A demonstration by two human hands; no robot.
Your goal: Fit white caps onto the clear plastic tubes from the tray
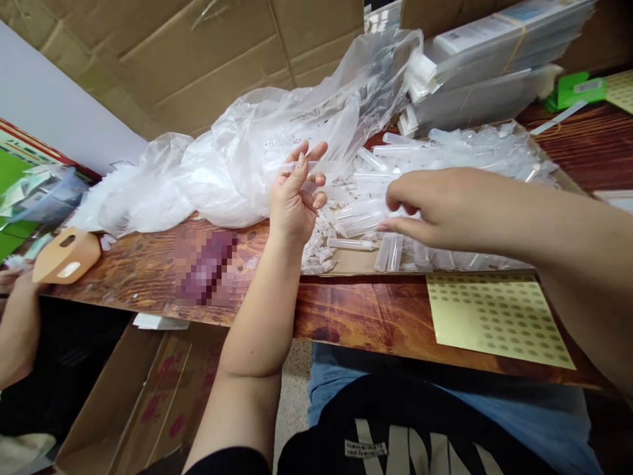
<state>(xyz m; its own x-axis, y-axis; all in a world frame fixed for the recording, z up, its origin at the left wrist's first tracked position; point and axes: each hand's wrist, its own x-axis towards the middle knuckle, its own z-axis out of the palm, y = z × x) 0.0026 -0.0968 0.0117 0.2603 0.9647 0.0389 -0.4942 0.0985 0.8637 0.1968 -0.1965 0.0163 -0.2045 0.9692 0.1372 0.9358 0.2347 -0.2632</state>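
Your wooden desk (346, 310) sits among cardboard, a plastic bag (237, 158) behind. Your left hand (294, 198) seems to pinch a clear tube (291, 165); your right hand (445, 208) pinches tubes (361, 221) from the pile.

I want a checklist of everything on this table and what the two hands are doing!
Surface: brown wooden table, glossy and worn.
Job's things: heap of clear plastic tubes on a cardboard sheet; small caps at its near edge.
Clutter: crumpled plastic bag, yellow dotted sheet, tan cardboard piece, bundled packs at the back.
Grippers: left hand raised, pinching a clear tube; right hand reaching into the heap, fingers on tubes.
Cables: nothing seen.
Surroundings: cardboard boxes behind, another under the table; another person's arm at far left.
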